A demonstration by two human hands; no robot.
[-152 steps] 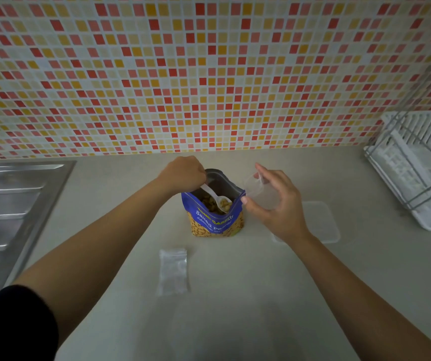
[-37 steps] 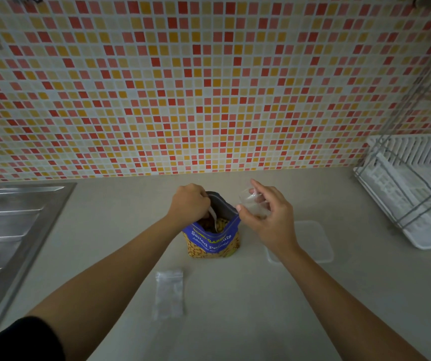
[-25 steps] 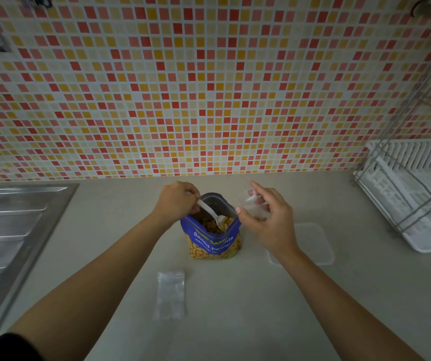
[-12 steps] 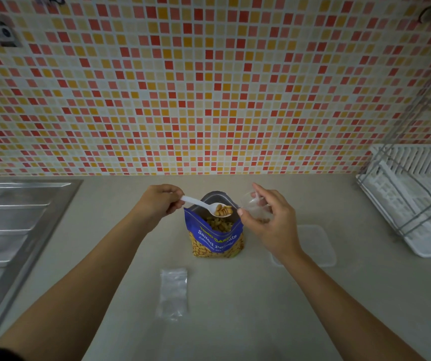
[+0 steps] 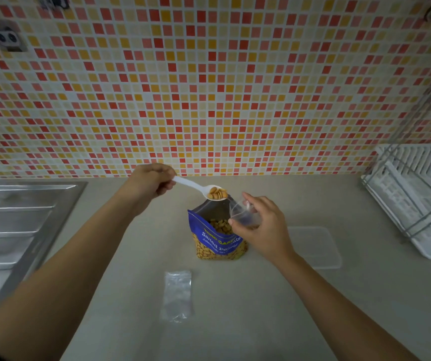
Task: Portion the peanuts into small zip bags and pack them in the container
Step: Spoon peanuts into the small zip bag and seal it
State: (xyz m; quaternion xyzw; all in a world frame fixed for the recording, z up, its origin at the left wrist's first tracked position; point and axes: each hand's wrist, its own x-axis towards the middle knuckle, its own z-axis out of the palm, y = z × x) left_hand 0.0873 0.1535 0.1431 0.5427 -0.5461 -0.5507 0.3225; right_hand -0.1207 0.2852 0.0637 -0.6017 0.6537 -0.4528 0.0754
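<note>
White plastic spoon point(image 5: 196, 185) up in the air, loaded with a small heap of peanuts point(image 5: 217, 193). The left grip point(image 5: 148, 182) has its fingers curled round the end of the handle, well above the surface point(image 5: 235, 329). The spoon's bowl hangs just over the open mouth of the blue peanut bag point(image 5: 218, 242), right at its back edge. That bag stands upright in the middle of the surface, top spread wide, with more peanuts showing inside and through the clear window low on its front.

On the other side, the right grip point(image 5: 263, 229) pinches a small zip bag point(image 5: 244, 214) between thumb and fingers. It holds the bag tilted, mouth turned towards the spoon, just beside the peanut bag's right rim. Whether the little bag has anything in it is hard to tell, since it is see-through and partly hidden by the fingers. Spoon tip and zip bag mouth are near each other but not touching.

Nearer the camera, a second zip bag point(image 5: 177, 295) lies flat on the surface, well apart from the peanut bag. To the right, past the right wrist, a clear container point(image 5: 318, 247) sits on the surface. Steel sink drainboard point(image 5: 16, 230) on the far left, white dish rack point(image 5: 415, 204) on the far right. Red, orange and cream mosaic tiles point(image 5: 209, 87) cover the wall behind.
</note>
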